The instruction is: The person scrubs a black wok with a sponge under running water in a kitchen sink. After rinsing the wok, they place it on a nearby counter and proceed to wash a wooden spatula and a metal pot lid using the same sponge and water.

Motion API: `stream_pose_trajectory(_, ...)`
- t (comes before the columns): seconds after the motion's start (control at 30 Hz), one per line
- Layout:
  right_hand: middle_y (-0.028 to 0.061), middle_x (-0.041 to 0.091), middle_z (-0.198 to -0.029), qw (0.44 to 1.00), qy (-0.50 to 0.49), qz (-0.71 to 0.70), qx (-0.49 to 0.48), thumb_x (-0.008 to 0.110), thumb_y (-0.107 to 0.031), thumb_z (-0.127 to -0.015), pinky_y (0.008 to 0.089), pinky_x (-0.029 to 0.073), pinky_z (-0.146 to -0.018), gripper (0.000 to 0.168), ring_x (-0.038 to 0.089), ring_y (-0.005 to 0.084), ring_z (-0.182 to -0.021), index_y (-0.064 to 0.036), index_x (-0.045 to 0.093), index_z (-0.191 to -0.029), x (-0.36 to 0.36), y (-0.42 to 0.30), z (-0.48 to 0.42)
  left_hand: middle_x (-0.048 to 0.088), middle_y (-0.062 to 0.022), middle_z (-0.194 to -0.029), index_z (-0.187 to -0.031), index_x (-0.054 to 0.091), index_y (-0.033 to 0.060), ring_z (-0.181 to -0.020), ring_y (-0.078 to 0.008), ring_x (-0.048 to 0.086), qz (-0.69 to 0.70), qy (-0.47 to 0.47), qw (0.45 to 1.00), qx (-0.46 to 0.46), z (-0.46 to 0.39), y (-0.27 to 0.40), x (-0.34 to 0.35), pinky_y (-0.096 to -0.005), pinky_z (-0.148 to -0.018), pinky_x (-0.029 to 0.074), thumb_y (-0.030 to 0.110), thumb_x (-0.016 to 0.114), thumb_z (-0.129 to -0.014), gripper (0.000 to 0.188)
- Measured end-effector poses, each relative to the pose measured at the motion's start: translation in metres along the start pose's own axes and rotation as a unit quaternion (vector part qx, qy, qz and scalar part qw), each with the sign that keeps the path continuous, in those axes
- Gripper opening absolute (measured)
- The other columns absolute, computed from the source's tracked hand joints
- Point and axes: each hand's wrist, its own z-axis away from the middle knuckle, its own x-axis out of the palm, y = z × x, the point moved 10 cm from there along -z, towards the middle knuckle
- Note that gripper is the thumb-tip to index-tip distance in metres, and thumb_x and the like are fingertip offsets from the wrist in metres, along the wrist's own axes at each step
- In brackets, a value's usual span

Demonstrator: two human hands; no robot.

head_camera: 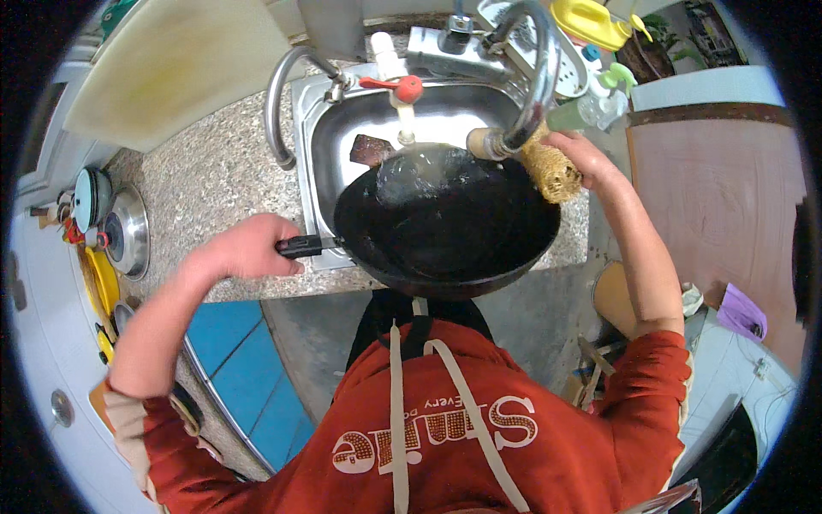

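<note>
My left hand [260,247] is closed around the black handle of a large dark wok [449,238], which rests over the front of a stainless steel sink [327,148]. Water runs into the wok's far side from a tap with a red lever [406,90]. At the wok's right rim, my right hand [578,157] grips a tan loofah-like scrubber [552,170]. A dark brown scouring pad [371,150] lies in the sink, behind the wok and left of the tap's spout.
Curved metal faucets [276,109] rise at the sink's left and right. Bottles, among them a green spray bottle [571,114], and a white rack [571,70] stand at the back right. A metal lid [131,234] lies on the granite counter [205,173] at left; a pale board [180,70] leans behind.
</note>
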Motion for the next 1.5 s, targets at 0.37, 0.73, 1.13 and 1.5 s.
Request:
stream_pose_trajectory(0.37,0.0131,0.073,-0.100,0.991,-0.060,-0.041,0.115,0.056,-0.029,-0.095,0.0390,0.061,-0.075,0.036,0.073,0.0238,-0.084,0.001,0.063,-0.113,-0.018,0.011,-0.013,0.050,-0.0001,-0.054,-0.082,0.058,0.0042,-0.042,-0.0082,0.045,0.227,-0.270,0.929,-0.114,-0.030,-0.026,0.008,-0.0264,-0.038,0.032,0.012,0.077,-0.080,0.020)
stream_pose_trajectory(0.73,0.0147,0.069,-0.108,1.000,0.002,-0.013,0.028,0.061,-0.030,-0.093,0.0364,0.057,-0.080,0.045,0.070,0.0214,-0.092,0.005,0.058,-0.122,-0.011,-0.004,0.029,0.058,-0.0049,-0.057,-0.080,0.063,0.0056,-0.047,-0.0161,0.056,0.101,-0.149,0.980,-0.080,-0.011,-0.019,0.005,-0.0328,-0.046,0.043,0.017,0.075,-0.078,0.017)
stream_pose_trajectory(1.13,0.0210,0.066,-0.112,0.915,0.230,0.190,-0.273,0.062,-0.032,-0.091,0.0386,0.048,-0.093,0.048,0.064,0.0303,-0.104,0.002,0.054,-0.125,-0.005,-0.015,-0.014,0.066,-0.0161,-0.080,-0.090,0.062,0.0117,-0.079,-0.0400,0.065,-0.180,0.300,0.933,-0.080,-0.017,-0.031,-0.016,-0.0524,-0.068,0.052,0.015,0.068,-0.075,0.016)
stream_pose_trajectory(1.5,0.0229,0.062,-0.118,0.864,0.286,0.273,-0.312,0.069,-0.023,-0.088,0.0398,0.046,-0.096,0.042,0.061,0.0334,-0.108,0.002,0.057,-0.120,0.036,-0.016,0.023,0.064,-0.0180,-0.074,-0.088,0.058,0.0097,-0.073,-0.0425,0.064,-0.168,0.353,0.915,-0.104,-0.028,-0.045,0.011,-0.0531,-0.063,0.050,0.011,0.067,-0.076,0.015)
